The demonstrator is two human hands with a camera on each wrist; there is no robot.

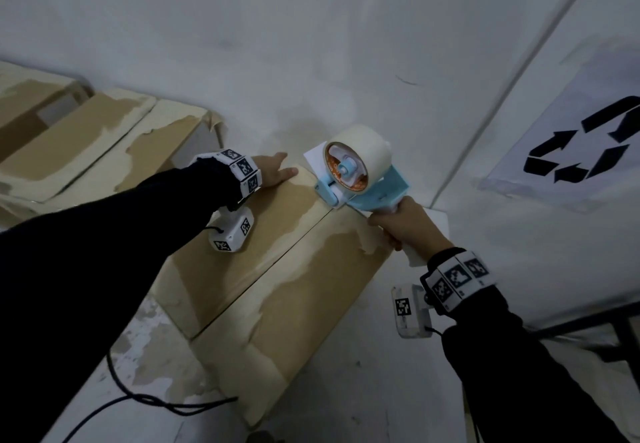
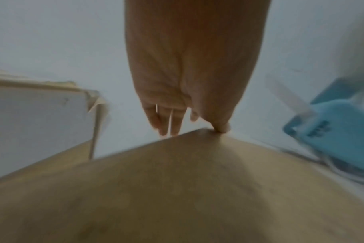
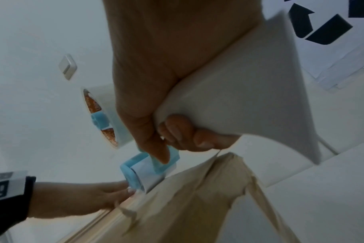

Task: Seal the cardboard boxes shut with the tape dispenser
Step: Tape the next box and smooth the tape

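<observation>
The fingers (image 1: 282, 158) of the left hand (image 1: 273, 172) lie straight and relaxed over the far edge of the cardboard box (image 1: 277, 269) in the head view, palm pressing the left flap down; they clutch nothing. The right hand (image 1: 407, 226) is wrapped round the white handle of the tape dispenser (image 1: 360, 174), whose blue roller end rests at the far end of the centre seam (image 1: 277, 262). The roll of tape (image 1: 362, 146) sits on top. The seam looks untaped along its length, so I judge the sealing run on this box is only starting. The next move calls for drawing the dispenser toward the near end along the seam, roller pressed down, while the left hand steadies the flaps. More boxes (image 1: 86, 144) sit to the far left, their tops scuffed pale.

The left wrist view, blurred, adds what the head view hides: the fingers (image 2: 168, 121) hang past the box's far edge (image 2: 177, 136) while the thumb (image 2: 220, 126) bears on the corner. The dispenser (image 2: 339, 131) is a blue smear at the right.

The right wrist view shows the grip from beneath: the fingers (image 3: 189, 136) curl under the handle (image 3: 249, 102) and the thumb (image 3: 160, 151) lies along the blue frame. It also shows the roller (image 3: 141, 179) just beside the left hand's fingertips (image 3: 129, 190), a closeness the head view does not make clear.
</observation>
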